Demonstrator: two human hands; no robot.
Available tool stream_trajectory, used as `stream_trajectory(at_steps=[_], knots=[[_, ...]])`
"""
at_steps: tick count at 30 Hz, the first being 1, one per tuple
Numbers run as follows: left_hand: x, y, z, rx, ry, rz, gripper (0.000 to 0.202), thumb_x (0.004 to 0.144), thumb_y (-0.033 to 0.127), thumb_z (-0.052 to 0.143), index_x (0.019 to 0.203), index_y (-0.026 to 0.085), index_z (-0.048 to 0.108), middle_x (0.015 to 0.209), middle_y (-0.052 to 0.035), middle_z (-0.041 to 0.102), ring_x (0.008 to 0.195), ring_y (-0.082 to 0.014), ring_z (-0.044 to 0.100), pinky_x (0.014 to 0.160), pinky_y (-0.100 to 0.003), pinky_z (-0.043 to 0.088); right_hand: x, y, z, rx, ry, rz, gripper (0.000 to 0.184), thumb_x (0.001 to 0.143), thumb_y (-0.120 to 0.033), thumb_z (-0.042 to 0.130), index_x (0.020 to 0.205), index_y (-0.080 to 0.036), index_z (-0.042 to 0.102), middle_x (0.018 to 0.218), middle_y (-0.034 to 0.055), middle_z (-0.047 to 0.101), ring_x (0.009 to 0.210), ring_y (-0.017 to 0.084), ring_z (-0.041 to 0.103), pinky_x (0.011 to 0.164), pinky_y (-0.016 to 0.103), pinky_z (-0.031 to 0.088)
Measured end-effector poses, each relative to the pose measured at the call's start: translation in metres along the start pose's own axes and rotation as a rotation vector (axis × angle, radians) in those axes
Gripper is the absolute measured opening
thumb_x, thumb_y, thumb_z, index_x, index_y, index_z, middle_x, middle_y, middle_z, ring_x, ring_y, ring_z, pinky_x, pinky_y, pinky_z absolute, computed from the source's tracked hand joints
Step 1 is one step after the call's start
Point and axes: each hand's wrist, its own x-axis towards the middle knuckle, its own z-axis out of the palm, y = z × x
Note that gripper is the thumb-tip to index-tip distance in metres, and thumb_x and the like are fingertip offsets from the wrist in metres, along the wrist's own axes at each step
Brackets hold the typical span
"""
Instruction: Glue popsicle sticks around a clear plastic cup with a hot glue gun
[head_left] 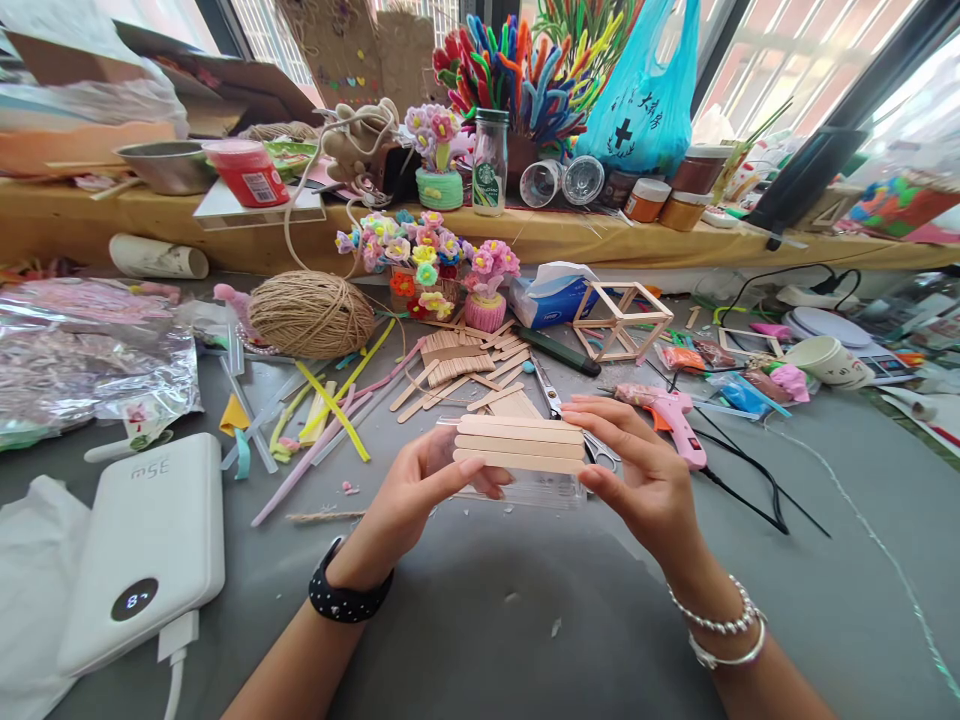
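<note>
Both my hands hold up a small panel of flat wooden craft sticks (520, 444) laid side by side, with a clear plastic piece (537, 489) under it. My left hand (409, 497) pinches its left end, thumb lying across the lower stick. My right hand (643, 468) grips the right end, fingers curled over the top. The panel is above the grey table (480, 610). Just beyond it lie scissors (556, 405) and a pile of loose craft sticks (454, 365). A pink glue gun (670, 412) rests to the right of my right hand.
A white power bank (146, 545) sits at the left with a cable. A ball of twine (311, 314), pipe-cleaner flowers (424, 262), a stick-built frame (621, 320), a tissue pack (551, 296) and coloured straws (330, 405) crowd the far table. Black cords (750, 490) trail right.
</note>
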Motion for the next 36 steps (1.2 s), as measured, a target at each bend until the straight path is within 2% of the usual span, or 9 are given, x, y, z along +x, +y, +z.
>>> stream_trajectory(at_steps=[10,14,18,21,25,28,30,33,36], knots=[[0.0,0.001,-0.002,0.035,0.014,-0.012,0.022,0.074,0.027,0.061,0.091,0.014,0.061,0.068,-0.0038,0.068,0.065,-0.0165,0.062,0.063,-0.027,0.049,0.0,0.002,0.001,0.059,-0.033,0.033,0.033,0.076,-0.033,0.06,0.108,-0.028,0.058,0.114,0.0041,0.056,0.113,0.023,0.046,0.098,0.043,0.036],[-0.003,0.006,-0.001,0.097,0.016,0.019,0.018,0.074,0.025,0.062,0.089,0.015,0.062,0.067,-0.0026,0.067,0.067,-0.0168,0.063,0.062,-0.026,0.049,0.001,0.003,0.0,0.182,-0.199,0.116,0.059,0.067,-0.046,0.065,0.12,-0.026,0.046,0.128,0.0076,0.044,0.12,0.026,0.039,0.099,0.043,0.035],[-0.005,0.008,-0.003,0.193,0.065,0.034,0.022,0.072,0.028,0.064,0.091,0.016,0.063,0.071,-0.0027,0.067,0.069,-0.0183,0.062,0.064,-0.027,0.048,0.002,-0.001,0.001,0.075,-0.335,0.184,0.075,0.061,-0.039,0.071,0.126,-0.024,0.037,0.128,0.0096,0.044,0.118,0.025,0.041,0.097,0.039,0.039],[-0.005,0.007,-0.004,0.227,0.165,0.114,0.024,0.071,0.034,0.063,0.089,0.017,0.064,0.081,-0.004,0.067,0.077,-0.0189,0.06,0.069,-0.026,0.046,0.001,-0.002,0.003,0.078,-0.317,0.222,0.068,0.062,-0.034,0.072,0.122,-0.024,0.04,0.123,0.0087,0.046,0.114,0.022,0.044,0.088,0.033,0.046],[0.0,0.005,-0.005,0.202,0.456,0.34,0.02,0.075,0.035,0.058,0.088,0.021,0.064,0.095,-0.0024,0.063,0.095,-0.0184,0.054,0.081,-0.024,0.041,0.0,0.002,0.006,0.151,-0.177,0.265,0.065,0.063,-0.031,0.072,0.119,-0.026,0.039,0.125,0.0072,0.044,0.112,0.021,0.046,0.086,0.032,0.048],[0.004,0.003,-0.003,0.154,0.558,0.326,0.03,0.075,0.037,0.058,0.101,0.022,0.056,0.115,-0.0046,0.054,0.112,-0.0207,0.044,0.087,-0.027,0.039,-0.002,0.005,0.012,0.223,-0.038,0.288,0.067,0.063,-0.03,0.072,0.119,-0.026,0.036,0.122,0.0076,0.044,0.108,0.021,0.049,0.086,0.033,0.049],[0.005,-0.001,0.0,0.095,0.453,0.175,0.043,0.072,0.041,0.061,0.108,0.019,0.051,0.121,-0.0084,0.051,0.115,-0.0233,0.044,0.09,-0.031,0.038,-0.004,0.005,0.02,0.253,0.019,0.296,0.069,0.063,-0.031,0.072,0.12,-0.026,0.033,0.119,0.0082,0.044,0.106,0.021,0.05,0.086,0.035,0.049],[0.005,-0.008,0.008,0.015,0.097,-0.082,0.055,0.068,0.045,0.064,0.113,0.017,0.05,0.122,-0.0129,0.053,0.115,-0.0277,0.045,0.092,-0.038,0.037,-0.008,0.003,0.033,0.219,0.037,0.297,0.074,0.06,-0.033,0.073,0.121,-0.027,0.031,0.124,0.0096,0.039,0.113,0.023,0.044,0.087,0.036,0.048],[0.004,-0.011,0.015,-0.016,0.066,-0.104,0.055,0.073,0.043,0.061,0.12,0.019,0.045,0.119,-0.0116,0.056,0.114,-0.0267,0.048,0.095,-0.039,0.035,-0.01,0.002,0.039,0.214,-0.041,0.28,0.077,0.057,-0.036,0.075,0.121,-0.027,0.033,0.127,0.0096,0.037,0.118,0.024,0.039,0.092,0.037,0.044]])
